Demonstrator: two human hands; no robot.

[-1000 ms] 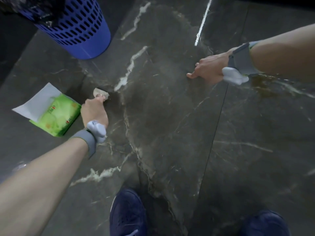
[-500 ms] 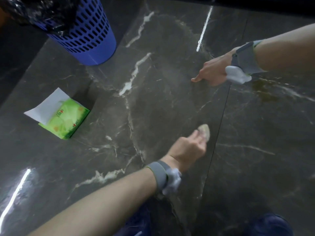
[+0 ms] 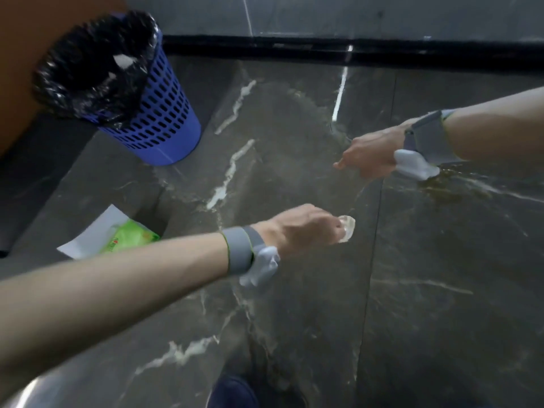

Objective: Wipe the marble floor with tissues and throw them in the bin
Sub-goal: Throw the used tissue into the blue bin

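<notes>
My left hand (image 3: 303, 228) grips a crumpled, damp tissue (image 3: 347, 228) over the middle of the dark marble floor (image 3: 441, 290). My right hand (image 3: 368, 154) is further back and to the right, its fingers curled with the fingertips down on the floor, holding nothing that I can see. A blue perforated bin (image 3: 153, 113) with a black liner stands at the back left, with white tissues inside. The green tissue pack (image 3: 129, 240) lies on the floor at the left, partly hidden behind my left forearm, a white sheet sticking out of it.
A brownish wet stain (image 3: 453, 184) spreads on the floor just right of my right wrist. A black skirting strip (image 3: 294, 50) and grey wall close off the back. An orange-brown panel (image 3: 17, 69) rises behind the bin. My blue shoe (image 3: 232, 391) shows at the bottom edge.
My left hand swept the tissue from beside the pack rightward across the floor to the middle. The view tilted up, bringing the bin's open top and the wall into sight. My right hand stayed put.
</notes>
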